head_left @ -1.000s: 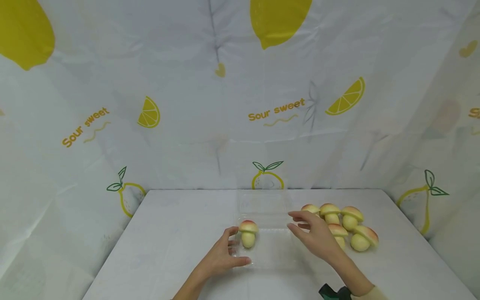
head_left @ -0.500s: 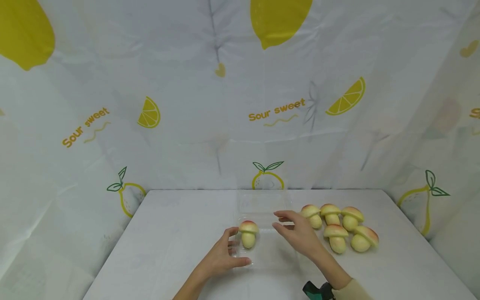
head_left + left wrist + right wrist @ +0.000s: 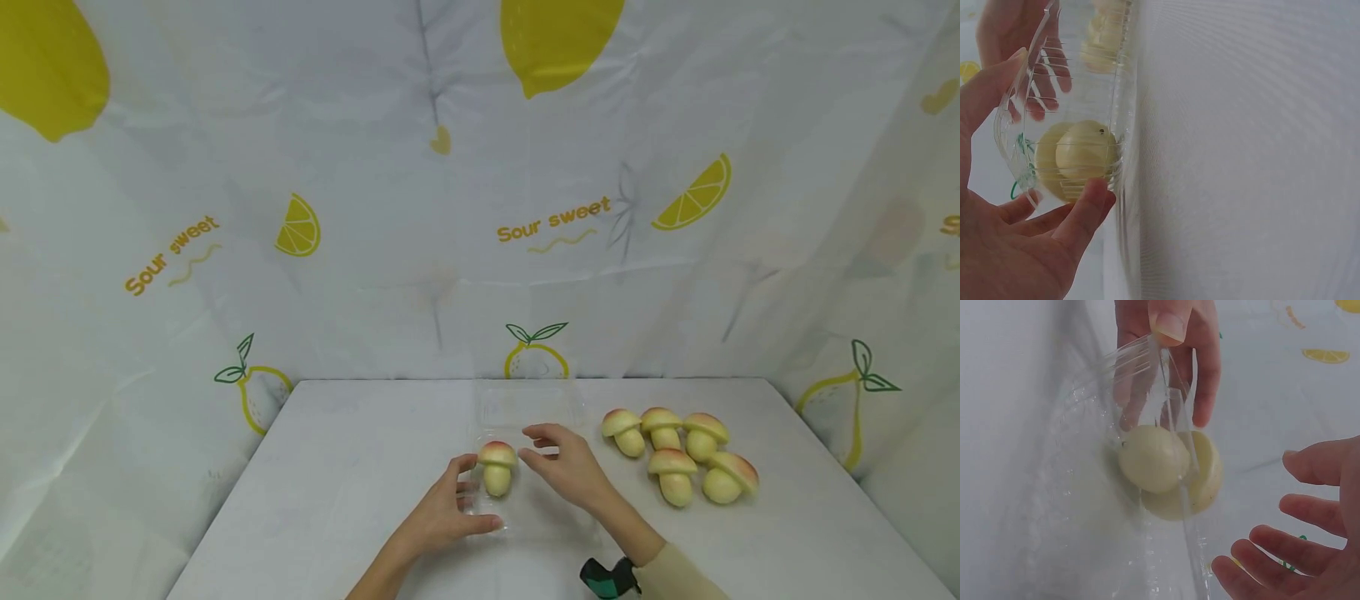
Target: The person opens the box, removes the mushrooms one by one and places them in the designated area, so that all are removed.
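The right hand has swung empty from the five loose mushrooms — fingers relaxed — toward the clear plastic clamshell box; the left hand pinches its near-left corner beside the yellow, red-capped toy mushroom inside.

A white table carries a clear plastic tray and five loose toy mushrooms.

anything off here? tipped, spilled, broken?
Nothing damaged or spilled. One toy mushroom stands upright in the clear plastic box, which the left hand grips at its near-left corner. Of the five loose mushrooms, the rightmost mushroom lies tipped on its side. The right hand hovers open over the box.
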